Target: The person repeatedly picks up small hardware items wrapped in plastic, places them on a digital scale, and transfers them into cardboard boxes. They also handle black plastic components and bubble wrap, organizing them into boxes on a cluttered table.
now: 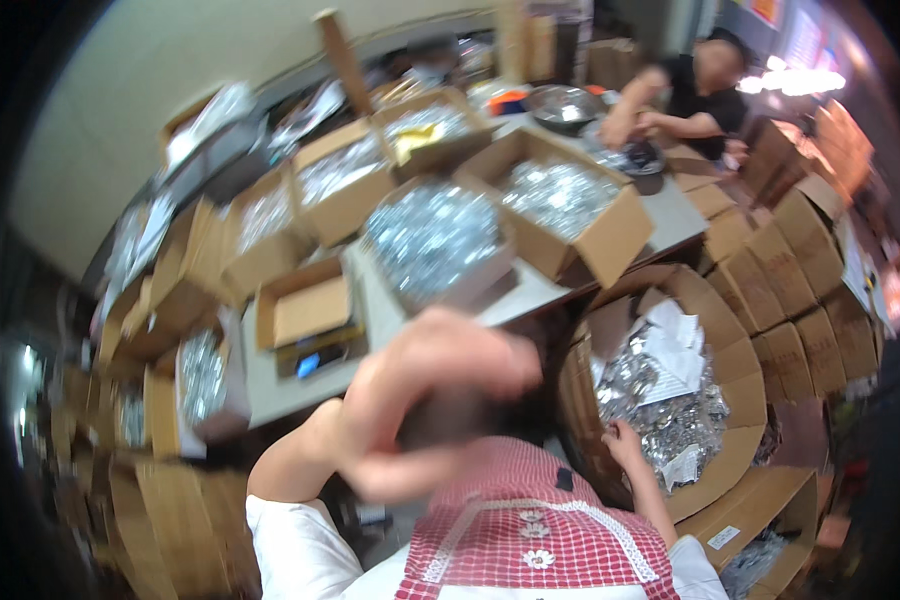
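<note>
My left hand (425,365) is raised close to the camera, blurred by motion. Its thumb and fingers curve apart, with a dark gap between them and nothing I can make out in it. Low on the right, my right hand (625,445) is at the inner near side of a large cardboard box (738,385). Its fingers are bent together beside the heap of shiny metal pieces (670,430); what they hold, if anything, is too small to tell. White paper sheets (668,350) lie on that heap.
A grey table (378,320) bears several open cartons of clear-wrapped shiny parts (435,235). A flat cardboard tray (312,310) lies at its left. Across the table sits another person (695,100) near a metal bowl (565,105). Stacked cartons (770,275) stand at right.
</note>
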`<state>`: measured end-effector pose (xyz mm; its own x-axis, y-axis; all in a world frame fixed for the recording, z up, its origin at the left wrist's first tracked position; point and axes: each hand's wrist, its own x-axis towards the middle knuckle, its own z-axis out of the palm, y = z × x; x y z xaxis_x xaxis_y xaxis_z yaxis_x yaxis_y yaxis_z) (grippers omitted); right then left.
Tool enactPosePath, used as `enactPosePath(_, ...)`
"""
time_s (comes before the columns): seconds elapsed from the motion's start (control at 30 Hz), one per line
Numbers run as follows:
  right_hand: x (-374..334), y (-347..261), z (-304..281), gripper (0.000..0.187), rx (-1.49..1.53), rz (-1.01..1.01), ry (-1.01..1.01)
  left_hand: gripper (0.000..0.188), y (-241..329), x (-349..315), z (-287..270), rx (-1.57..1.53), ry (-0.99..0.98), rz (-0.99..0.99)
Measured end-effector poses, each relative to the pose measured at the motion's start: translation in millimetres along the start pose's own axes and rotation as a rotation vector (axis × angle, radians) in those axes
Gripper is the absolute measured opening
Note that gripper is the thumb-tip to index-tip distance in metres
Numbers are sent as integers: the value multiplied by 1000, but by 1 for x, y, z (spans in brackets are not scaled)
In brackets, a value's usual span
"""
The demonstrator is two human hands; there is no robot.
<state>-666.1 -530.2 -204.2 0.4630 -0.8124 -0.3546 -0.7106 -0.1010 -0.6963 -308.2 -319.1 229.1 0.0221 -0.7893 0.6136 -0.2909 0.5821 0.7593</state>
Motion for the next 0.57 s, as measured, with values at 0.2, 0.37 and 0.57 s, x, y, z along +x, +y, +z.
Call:
enactPosePath(0.2,-7,-59,43,87,-531,22,-100,10,127,-97,61,-418,287,157)
enactPosePath(0.37,15,-75,41,69,-596,-146,-134,4,182,-153,64,-446,481,113)
enactPosePath(0.57,-15,-151,121,48,-465,-340,-430,8,190,-218,13,-319,245,291)
